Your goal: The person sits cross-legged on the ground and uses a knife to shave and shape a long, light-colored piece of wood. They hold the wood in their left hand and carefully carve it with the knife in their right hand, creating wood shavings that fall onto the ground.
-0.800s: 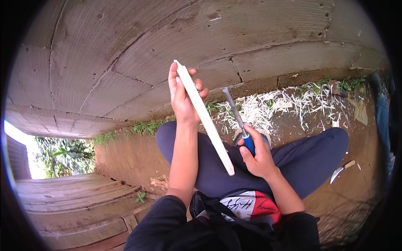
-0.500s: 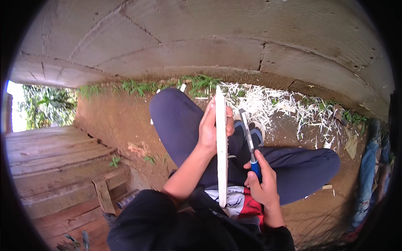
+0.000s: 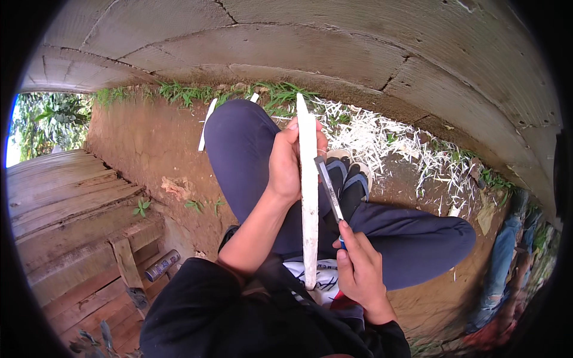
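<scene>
A long, narrow white piece of wood (image 3: 309, 203) stands nearly lengthwise in front of me, its pointed end away from me and its lower end against my shirt. My left hand (image 3: 286, 161) is closed around its upper part. In my right hand (image 3: 361, 268) is a chisel (image 3: 332, 194) with a long flat metal blade and a blue handle, mostly covered by the fingers. The forefinger lies along the blade's base. The blade's dark tip is right beside the wood's right edge, close to my left fingers; whether it touches cannot be made out.
White shavings (image 3: 382, 140) lie heaped by the block wall (image 3: 334, 53), past my sandalled feet (image 3: 352, 173). White strips (image 3: 208, 124) rest beyond my left knee. A plank structure (image 3: 77, 197) with a can (image 3: 162, 265) stands at left. Blue jeans (image 3: 501, 262) show at far right.
The chisel has moved left, its tip now beside the white wood instead of apart from it. The wood has turned slightly, showing more of its face. The whole view has shifted a little.
</scene>
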Motion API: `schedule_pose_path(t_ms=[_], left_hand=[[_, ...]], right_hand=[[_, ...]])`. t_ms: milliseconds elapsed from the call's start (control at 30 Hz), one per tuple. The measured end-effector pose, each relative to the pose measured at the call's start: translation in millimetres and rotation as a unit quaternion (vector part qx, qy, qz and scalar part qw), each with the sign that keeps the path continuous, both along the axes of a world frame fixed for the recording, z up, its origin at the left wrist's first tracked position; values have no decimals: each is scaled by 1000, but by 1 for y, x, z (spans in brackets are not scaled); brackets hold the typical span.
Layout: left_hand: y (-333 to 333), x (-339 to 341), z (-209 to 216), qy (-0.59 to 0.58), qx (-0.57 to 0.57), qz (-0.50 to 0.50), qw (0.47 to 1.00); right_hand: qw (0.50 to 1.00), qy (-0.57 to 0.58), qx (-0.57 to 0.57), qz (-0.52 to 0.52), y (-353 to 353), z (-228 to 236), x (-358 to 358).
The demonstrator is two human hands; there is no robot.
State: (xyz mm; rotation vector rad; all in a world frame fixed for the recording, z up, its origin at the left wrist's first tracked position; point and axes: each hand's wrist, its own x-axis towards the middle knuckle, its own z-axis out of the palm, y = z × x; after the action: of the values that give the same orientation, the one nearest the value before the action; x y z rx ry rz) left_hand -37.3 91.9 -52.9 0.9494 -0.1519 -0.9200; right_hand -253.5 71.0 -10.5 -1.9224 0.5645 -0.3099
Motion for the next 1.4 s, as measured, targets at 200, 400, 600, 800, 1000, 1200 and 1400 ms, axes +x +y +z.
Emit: schedule_pose_path(t_ms=[200, 400, 600, 800, 1000, 1200, 1400], left_hand=[[6, 30, 15, -187, 81, 29, 979], [10, 23, 1, -224, 95, 27, 970], [11, 15, -2, -176, 87, 21, 980], [9, 12, -4, -176, 100, 25, 979], [9, 8, -11, -189, 109, 16, 976], [9, 8, -15, -217, 130, 20, 967], [8, 4, -15, -225, 144, 25, 963]], right_hand=[[1000, -27, 5, 4, 0, -7, 17], [998, -52, 25, 6, 6, -12, 25], [999, -26, 42, 9, 7, -14, 20], [997, -21, 68, 14, 11, -14, 12], [998, -9, 55, 22, 8, -14, 7], [997, 14, 68, 11, 11, -11, 11], [999, 11, 52, -5, 11, -7, 16]])
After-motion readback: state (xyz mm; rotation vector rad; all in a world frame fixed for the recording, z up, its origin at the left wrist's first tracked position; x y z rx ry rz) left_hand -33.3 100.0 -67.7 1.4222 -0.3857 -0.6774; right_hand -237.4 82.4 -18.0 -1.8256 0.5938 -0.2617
